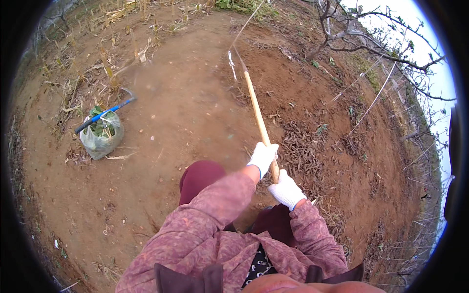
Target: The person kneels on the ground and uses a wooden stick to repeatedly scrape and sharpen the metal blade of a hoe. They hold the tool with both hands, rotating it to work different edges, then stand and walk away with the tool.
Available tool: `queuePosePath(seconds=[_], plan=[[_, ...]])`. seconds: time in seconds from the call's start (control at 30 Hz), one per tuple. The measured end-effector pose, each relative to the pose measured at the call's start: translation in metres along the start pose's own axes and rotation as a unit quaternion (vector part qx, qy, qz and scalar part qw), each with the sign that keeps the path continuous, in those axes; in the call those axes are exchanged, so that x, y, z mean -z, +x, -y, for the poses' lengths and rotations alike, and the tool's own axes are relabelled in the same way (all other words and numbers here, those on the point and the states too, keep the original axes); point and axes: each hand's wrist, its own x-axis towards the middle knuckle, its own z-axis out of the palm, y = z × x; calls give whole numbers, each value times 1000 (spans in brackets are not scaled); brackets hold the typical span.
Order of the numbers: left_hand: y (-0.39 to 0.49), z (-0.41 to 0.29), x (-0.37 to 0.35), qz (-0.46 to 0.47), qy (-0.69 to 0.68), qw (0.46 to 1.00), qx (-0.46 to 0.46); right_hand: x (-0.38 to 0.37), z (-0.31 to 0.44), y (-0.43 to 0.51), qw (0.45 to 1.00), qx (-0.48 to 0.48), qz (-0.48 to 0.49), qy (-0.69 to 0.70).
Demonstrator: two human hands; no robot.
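Both my hands wear white knit gloves and grip one long, pale wooden handle [257, 110]. My left hand [263, 158] is closed around it farther up the shaft. Near the handle's lower end, my right hand [287, 189] is wrapped around it. The shaft slopes up and away from me to a dark, narrow metal part [242, 62] over the reddish soil; whether its tip touches the ground I cannot tell. A white knotted strip [231, 65] stands just left of that metal part, near a thin cord [246, 25].
At left, a translucent plastic bag [104, 141] of green leaves has a blue-handled sickle [110, 110] across its top. Dry stalks [108, 67] stand at upper left. Bare branches [351, 34] reach in at upper right, with strings [373, 99] slanting to the ground. Dead leaves [302, 154] lie right of the handle.
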Motion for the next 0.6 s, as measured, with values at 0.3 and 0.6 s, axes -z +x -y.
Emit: queuePosePath(seconds=[0.3, 0.6], plan=[[-6, 6, -2, 6, -125, 990, 66, 4, -32, -176, 986, -145, 87, 7], [-54, 15, -19, 38, -118, 989, 76, -43, -64, -224, 975, -143, 1, 173]])
